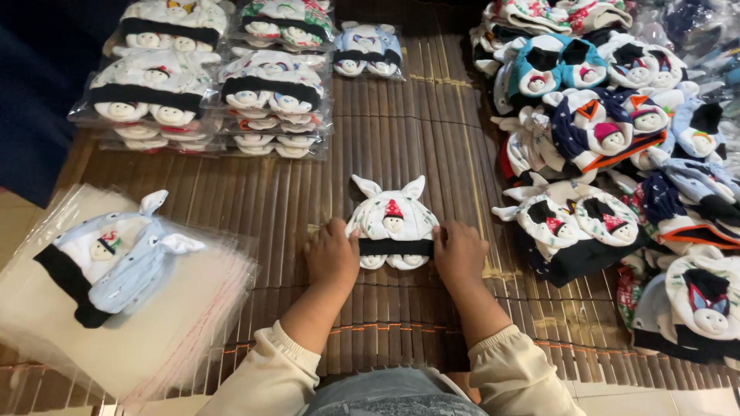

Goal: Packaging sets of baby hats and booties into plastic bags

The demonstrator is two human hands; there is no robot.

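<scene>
Centre of frame: white baby hat with two ear points and small doll-face applique lying on brown bamboo mat. Left hand and right hand pressing on either end of hat's black band, fingers curled, pinching band edges. Lower left: pale blue hat resting on stack of clear plastic bags. Upper left: bagged hats lying in piles. Right: loose unbagged hats lying heaped.

Both forearms reach forward from cream sleeves, converging. The left hand and right hand lie palm-down, side by side, fingers curled, a gap between them.
</scene>
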